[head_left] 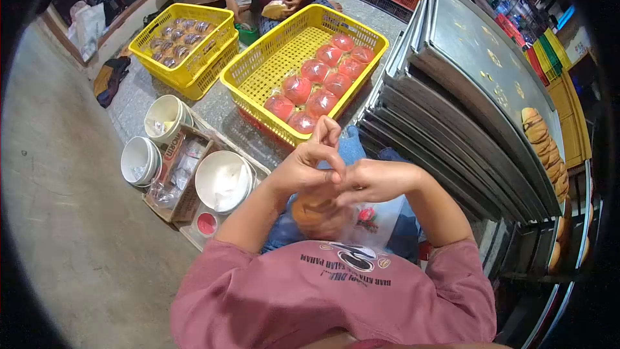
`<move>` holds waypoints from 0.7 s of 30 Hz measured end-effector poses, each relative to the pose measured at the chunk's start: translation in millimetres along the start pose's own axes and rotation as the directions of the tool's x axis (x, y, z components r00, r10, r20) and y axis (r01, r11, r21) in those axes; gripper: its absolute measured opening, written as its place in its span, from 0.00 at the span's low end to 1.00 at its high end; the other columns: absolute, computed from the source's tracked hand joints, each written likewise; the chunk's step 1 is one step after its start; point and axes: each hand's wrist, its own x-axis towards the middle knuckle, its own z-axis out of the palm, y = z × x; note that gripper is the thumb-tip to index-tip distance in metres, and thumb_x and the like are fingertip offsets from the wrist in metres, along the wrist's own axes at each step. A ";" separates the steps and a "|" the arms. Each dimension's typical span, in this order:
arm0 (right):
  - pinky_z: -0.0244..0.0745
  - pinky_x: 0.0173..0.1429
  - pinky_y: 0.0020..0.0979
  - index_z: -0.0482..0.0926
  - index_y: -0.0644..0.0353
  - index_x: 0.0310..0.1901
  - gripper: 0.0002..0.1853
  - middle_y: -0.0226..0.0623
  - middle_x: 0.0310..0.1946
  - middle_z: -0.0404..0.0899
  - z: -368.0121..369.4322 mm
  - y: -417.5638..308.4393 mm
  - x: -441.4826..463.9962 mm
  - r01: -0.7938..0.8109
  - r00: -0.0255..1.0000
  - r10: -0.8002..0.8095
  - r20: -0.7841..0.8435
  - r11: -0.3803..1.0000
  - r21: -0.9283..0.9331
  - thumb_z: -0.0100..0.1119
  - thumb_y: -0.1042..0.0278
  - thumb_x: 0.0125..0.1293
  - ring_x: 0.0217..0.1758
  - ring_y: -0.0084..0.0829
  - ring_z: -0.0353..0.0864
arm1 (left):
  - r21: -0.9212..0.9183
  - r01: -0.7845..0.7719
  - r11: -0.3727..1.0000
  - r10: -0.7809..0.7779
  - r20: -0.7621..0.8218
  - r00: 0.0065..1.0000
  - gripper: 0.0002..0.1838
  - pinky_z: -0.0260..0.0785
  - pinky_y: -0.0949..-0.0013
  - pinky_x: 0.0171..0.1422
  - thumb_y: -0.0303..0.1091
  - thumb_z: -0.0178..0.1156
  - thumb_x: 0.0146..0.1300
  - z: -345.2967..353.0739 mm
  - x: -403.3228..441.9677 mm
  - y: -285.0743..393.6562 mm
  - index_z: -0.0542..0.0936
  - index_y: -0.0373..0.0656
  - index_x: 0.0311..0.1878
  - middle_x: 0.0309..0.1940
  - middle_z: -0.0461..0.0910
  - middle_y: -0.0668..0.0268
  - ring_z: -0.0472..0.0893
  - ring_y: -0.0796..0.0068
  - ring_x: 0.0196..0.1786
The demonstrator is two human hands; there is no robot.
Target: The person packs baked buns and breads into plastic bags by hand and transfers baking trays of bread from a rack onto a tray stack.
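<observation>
In front of my chest, a round brown bun [310, 215] shows through a clear plastic bag, partly blurred and partly covered by my hands. My left hand [310, 163] is closed, its thumb and fingertips pinched at the gathered top of the bag. Beside it, my right hand [369, 181] bends over the same spot, its fingers closed around the bag's neck. Their fingertips meet above the bun. On my lap below the right hand lies a clear plastic sheet [385, 218] with a red rose print.
Ahead stands a yellow crate [268, 77] with several red-wrapped round packages [321, 102]. Another yellow crate [216, 33] holds wrapped buns. White buckets [219, 171] and a cardboard box [187, 203] are at left. Stacked metal trays [445, 116] rise at right, bearing loaves [544, 148]. Two people sit beyond.
</observation>
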 end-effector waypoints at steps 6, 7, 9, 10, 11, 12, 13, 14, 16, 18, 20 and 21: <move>0.69 0.47 0.34 0.65 0.58 0.58 0.25 0.48 0.38 0.77 -5.1 4.5 15.6 0.095 0.987 -0.096 0.126 0.995 0.013 0.44 0.51 0.65 0.42 0.41 0.77 | 0.078 0.030 0.996 -0.025 -0.072 0.997 0.09 0.46 0.70 0.55 0.38 0.69 0.41 -11.0 -8.0 0.7 0.79 0.46 0.23 0.34 0.54 0.70 0.56 0.74 0.44; 0.69 0.47 0.34 0.68 0.58 0.57 0.23 0.49 0.37 0.77 5.5 5.3 22.8 0.160 0.985 -0.161 0.065 0.987 0.013 0.44 0.52 0.66 0.42 0.41 0.77 | 0.083 0.025 0.996 -0.018 -0.074 0.997 0.09 0.46 0.70 0.55 0.38 0.69 0.41 -15.0 -8.1 0.1 0.79 0.46 0.23 0.34 0.54 0.70 0.56 0.74 0.44; 0.69 0.49 0.34 0.69 0.57 0.55 0.22 0.49 0.38 0.77 -0.6 10.9 32.2 0.076 0.994 -0.080 0.074 0.996 0.050 0.44 0.52 0.66 0.42 0.41 0.76 | 0.224 0.019 0.974 0.011 -0.133 0.991 0.10 0.46 0.70 0.57 0.38 0.69 0.41 -23.9 -10.1 1.1 0.79 0.46 0.23 0.35 0.53 0.70 0.56 0.74 0.45; 0.69 0.50 0.33 0.71 0.57 0.53 0.21 0.49 0.38 0.77 -5.8 11.3 37.4 -0.010 0.997 0.003 0.082 0.996 0.090 0.44 0.53 0.66 0.43 0.41 0.76 | 0.319 -0.026 0.947 0.085 -0.172 0.981 0.10 0.48 0.69 0.58 0.38 0.69 0.42 -32.4 -11.4 5.1 0.80 0.47 0.26 0.37 0.55 0.69 0.58 0.73 0.48; 0.68 0.52 0.32 0.73 0.56 0.52 0.19 0.46 0.41 0.77 -15.9 8.2 38.4 -0.096 0.994 0.099 -0.047 0.993 0.068 0.42 0.54 0.67 0.45 0.37 0.76 | 0.393 -0.065 0.917 0.176 -0.255 0.951 0.12 0.51 0.67 0.59 0.38 0.68 0.43 -39.7 -14.8 12.0 0.80 0.48 0.33 0.43 0.58 0.66 0.59 0.71 0.52; 0.70 0.52 0.32 0.73 0.56 0.52 0.19 0.41 0.44 0.77 -31.3 -2.9 38.9 -0.219 0.963 0.241 -0.119 0.960 0.177 0.41 0.54 0.67 0.47 0.33 0.76 | 0.508 -0.106 0.855 0.302 -0.322 0.897 0.15 0.55 0.68 0.57 0.37 0.65 0.48 -51.0 -20.8 17.6 0.78 0.46 0.40 0.49 0.59 0.64 0.60 0.70 0.54; 0.74 0.48 0.32 0.72 0.57 0.53 0.21 0.36 0.48 0.75 -44.8 9.3 39.4 -0.332 0.894 0.421 -0.151 0.852 0.404 0.41 0.53 0.67 0.48 0.30 0.75 | 0.459 -0.022 0.888 0.274 -0.491 0.827 0.12 0.57 0.70 0.56 0.36 0.59 0.55 -55.3 -29.7 30.3 0.75 0.44 0.42 0.53 0.59 0.65 0.62 0.72 0.53; 0.76 0.43 0.31 0.68 0.58 0.56 0.24 0.35 0.49 0.74 -61.9 15.8 40.8 -0.255 0.868 0.430 -0.249 0.816 0.519 0.40 0.51 0.67 0.48 0.30 0.75 | 0.282 -0.128 0.951 0.285 -0.633 0.719 0.08 0.58 0.74 0.54 0.33 0.54 0.60 -65.2 -36.7 33.3 0.75 0.42 0.41 0.52 0.59 0.66 0.63 0.75 0.53; 0.77 0.42 0.32 0.66 0.56 0.58 0.25 0.37 0.50 0.73 -87.2 49.5 55.3 -0.047 0.795 0.401 -0.455 0.788 0.614 0.40 0.48 0.67 0.44 0.32 0.77 | 0.410 -0.150 0.900 0.416 -0.703 0.577 0.06 0.54 0.73 0.57 0.30 0.53 0.59 -88.7 -53.5 35.4 0.75 0.42 0.39 0.51 0.61 0.65 0.63 0.77 0.52; 0.77 0.43 0.34 0.67 0.59 0.55 0.29 0.42 0.44 0.74 -105.4 72.5 87.8 0.005 0.664 0.524 -0.533 0.711 0.704 0.47 0.42 0.62 0.40 0.34 0.77 | 0.377 -0.131 0.917 0.387 -0.760 0.523 0.05 0.52 0.71 0.58 0.30 0.53 0.58 -91.6 -58.9 31.6 0.75 0.42 0.37 0.48 0.61 0.64 0.63 0.76 0.51; 0.69 0.52 0.40 0.66 0.55 0.57 0.27 0.36 0.46 0.70 -107.3 140.9 121.3 0.098 0.674 0.549 -0.494 0.597 0.797 0.50 0.45 0.62 0.48 0.29 0.71 | 0.433 -0.040 0.900 0.379 -0.736 0.561 0.05 0.54 0.73 0.56 0.30 0.54 0.58 -89.3 -57.5 21.0 0.75 0.43 0.37 0.48 0.63 0.66 0.64 0.77 0.50; 0.67 0.55 0.42 0.66 0.54 0.57 0.28 0.36 0.49 0.68 -108.7 160.1 130.7 0.094 0.677 0.574 -0.461 0.554 0.827 0.51 0.45 0.61 0.51 0.29 0.69 | 0.487 0.023 0.873 0.383 -0.713 0.587 0.06 0.55 0.74 0.54 0.30 0.54 0.57 -84.7 -53.8 16.0 0.74 0.43 0.38 0.49 0.65 0.67 0.66 0.77 0.48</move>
